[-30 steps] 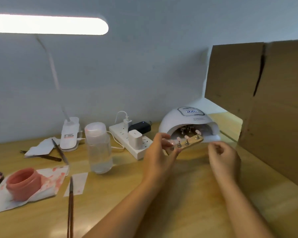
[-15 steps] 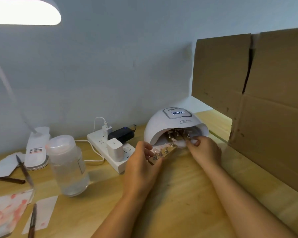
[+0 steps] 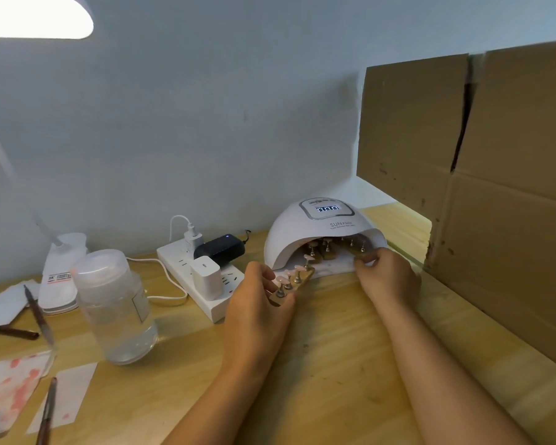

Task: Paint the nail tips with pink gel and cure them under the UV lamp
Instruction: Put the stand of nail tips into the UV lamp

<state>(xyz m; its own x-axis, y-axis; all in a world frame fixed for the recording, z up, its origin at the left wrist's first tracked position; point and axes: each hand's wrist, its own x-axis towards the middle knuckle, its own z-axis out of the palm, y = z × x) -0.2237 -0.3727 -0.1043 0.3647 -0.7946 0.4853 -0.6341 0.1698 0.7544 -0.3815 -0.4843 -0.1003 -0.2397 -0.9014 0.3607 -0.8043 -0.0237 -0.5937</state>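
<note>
Big cardboard sheet stands along the right, propped on the wooden table. Top left, a lit desk lamp glows, its white base down by the wall.

Centre stage, the white UV lamp sits at the back of the table, digits lit on its display, mouth facing us. Inside it, a row of nail stands is visible, with what looks like another strip at the right; detail is dim in there.

Left of the dome lies a white power strip with a white charger and a black adapter plugged in. Further left, a clear bottle stands upright. Beyond it, brushes and white paper, and at the lower left a pink-stained paper with another brush beside it.

Now the hands. The left hand grips the near end of a gold strip, fingers curled round it, the strip angled with its far end right at the lamp's mouth. On it, pink nail tips ride on little metal stands. The right hand is at the right of the mouth, fingers curled in a pinch at the lamp's lower edge; whether it holds anything, I cannot tell.
</note>
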